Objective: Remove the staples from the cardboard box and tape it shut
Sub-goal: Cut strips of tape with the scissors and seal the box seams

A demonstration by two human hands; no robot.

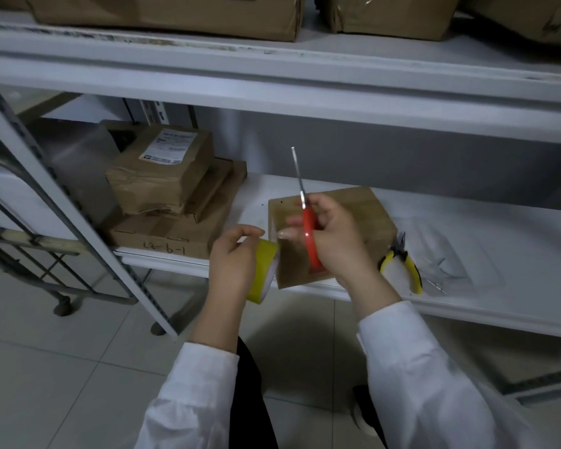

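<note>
Fingers [329, 209] grip scissors [309, 222], tape roll [266, 256], box [353, 202] beneath

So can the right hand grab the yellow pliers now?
Probably not yet. The right hand is gripping the red scissors, so it is full. The pliers lie uncovered on the shelf just right of the box, close by, so putting the scissors down first should free the way.
</note>
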